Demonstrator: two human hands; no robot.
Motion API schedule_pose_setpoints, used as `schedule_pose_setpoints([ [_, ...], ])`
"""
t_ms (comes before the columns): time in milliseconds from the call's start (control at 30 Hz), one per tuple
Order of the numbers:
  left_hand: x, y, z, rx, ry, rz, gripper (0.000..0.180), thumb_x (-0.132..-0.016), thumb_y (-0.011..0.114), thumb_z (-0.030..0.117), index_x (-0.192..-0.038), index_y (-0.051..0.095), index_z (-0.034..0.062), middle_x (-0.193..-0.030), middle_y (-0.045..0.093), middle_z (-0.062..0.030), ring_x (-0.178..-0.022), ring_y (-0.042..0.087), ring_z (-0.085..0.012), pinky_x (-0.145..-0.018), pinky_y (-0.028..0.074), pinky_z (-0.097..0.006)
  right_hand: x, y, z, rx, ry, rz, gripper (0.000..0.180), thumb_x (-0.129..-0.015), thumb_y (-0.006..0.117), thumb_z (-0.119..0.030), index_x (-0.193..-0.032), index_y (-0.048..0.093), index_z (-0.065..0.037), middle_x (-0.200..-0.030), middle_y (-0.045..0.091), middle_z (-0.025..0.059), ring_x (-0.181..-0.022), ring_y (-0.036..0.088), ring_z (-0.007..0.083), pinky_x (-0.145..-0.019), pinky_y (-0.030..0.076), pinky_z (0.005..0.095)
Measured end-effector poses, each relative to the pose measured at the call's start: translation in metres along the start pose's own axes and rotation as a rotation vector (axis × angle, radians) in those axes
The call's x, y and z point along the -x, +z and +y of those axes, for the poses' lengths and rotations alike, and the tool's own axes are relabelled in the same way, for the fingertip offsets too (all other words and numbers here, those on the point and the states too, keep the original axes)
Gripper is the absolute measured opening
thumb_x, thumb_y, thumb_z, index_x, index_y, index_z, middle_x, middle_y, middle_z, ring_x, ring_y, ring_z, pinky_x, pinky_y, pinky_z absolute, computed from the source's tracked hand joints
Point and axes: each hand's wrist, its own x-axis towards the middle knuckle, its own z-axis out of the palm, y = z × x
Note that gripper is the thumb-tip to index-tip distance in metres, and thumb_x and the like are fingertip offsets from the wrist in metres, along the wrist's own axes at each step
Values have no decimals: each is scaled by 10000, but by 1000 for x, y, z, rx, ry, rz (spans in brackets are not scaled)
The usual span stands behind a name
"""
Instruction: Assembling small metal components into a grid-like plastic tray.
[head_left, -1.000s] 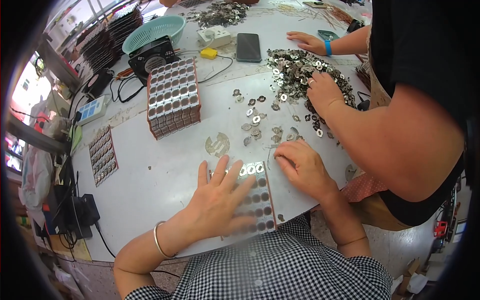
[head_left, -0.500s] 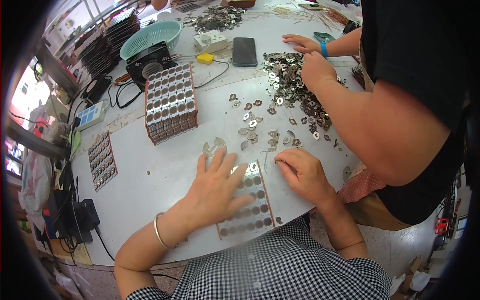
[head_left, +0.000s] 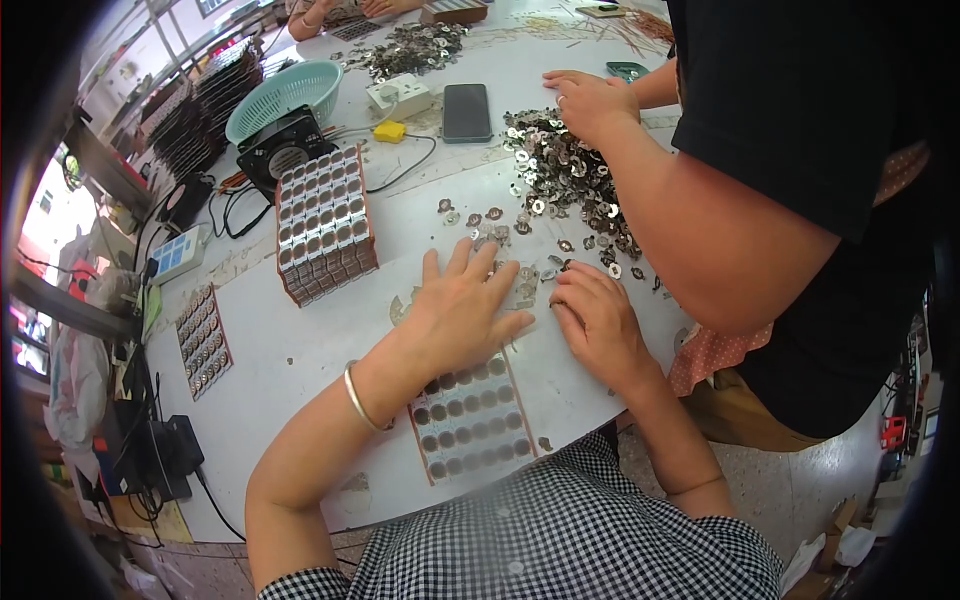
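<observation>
My left hand [head_left: 462,300] has its fingers spread over loose small metal pieces [head_left: 520,228], some hidden under it. Just to its right, my right hand [head_left: 602,325] is curled, thumb and fingers close together at the edge of those pieces. Whatever its fingertips hold, if anything, is too small to make out. Below both hands a flat panel [head_left: 478,425] with rows of round dark discs and brown side edges lies near the table's front edge. My left wrist covers its upper left part. A single small piece [head_left: 544,443] lies beside the panel's right edge.
A tall stack of similar panels [head_left: 325,225] stands at the left, another panel [head_left: 204,340] farther left. A co-worker's hand [head_left: 597,105] reaches over a large heap of metal pieces [head_left: 565,170]. Behind are a phone [head_left: 467,112], a green basket [head_left: 285,100] and a small black fan [head_left: 288,150].
My left hand has moved up off the panel, onto the loose pieces, uncovering more of the discs. My right hand has shifted slightly. The co-worker's hand has moved, and the whole view has turned a little.
</observation>
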Motion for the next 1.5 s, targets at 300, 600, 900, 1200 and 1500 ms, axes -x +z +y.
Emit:
schedule_pose_setpoints([
  [300, 97, -39, 42, 19, -16, -214, 781, -848, 737, 531, -1432, 529, 56, -1473, 448, -286, -1379, 384, -543, -1077, 284, -731, 29, -19, -15, -136, 87, -102, 186, -858, 716, -9, -1040, 746, -37, -870, 731, 112, -797, 681, 304, -730, 552, 382],
  [600, 111, -16, 49, 86, -34, -175, 816, -827, 753, 549, -1441, 540, 57, -1497, 415, -304, -1416, 328, -552, -1115, 214, -739, 16, -13, -22, -159, 0, -197, 323, -824, 632, 75, -1106, 743, -33, -1058, 726, 160, -909, 685, 319, -811, 569, 397],
  [900, 115, -13, 45, 119, -47, -141, 813, -820, 763, 542, -1438, 557, 57, -1517, 409, -297, -1443, 304, -547, -1146, 161, -731, 22, -23, -24, -190, 197, -195, 207, -904, 658, 13, -1098, 728, -8, -1025, 722, 146, -830, 695, 231, -721, 570, 317],
  [1200, 117, -11, 46, 135, -56, -153, 817, -823, 763, 539, -1444, 548, 53, -1528, 396, -296, -1457, 286, -543, -1145, 161, -731, 4, -8, -36, -147, -4, -313, 277, -834, 742, -30, -1109, 740, -67, -1006, 679, 118, -882, 678, 290, -765, 565, 363],
  [1500, 119, -9, 46, 133, -61, -122, 808, -835, 744, 557, -1437, 552, 52, -1528, 401, -287, -1457, 286, -544, -1147, 150, -725, -4, 5, -29, -218, 19, -239, 185, -895, 696, -29, -1078, 725, -20, -940, 670, 103, -803, 658, 247, -703, 537, 339],
])
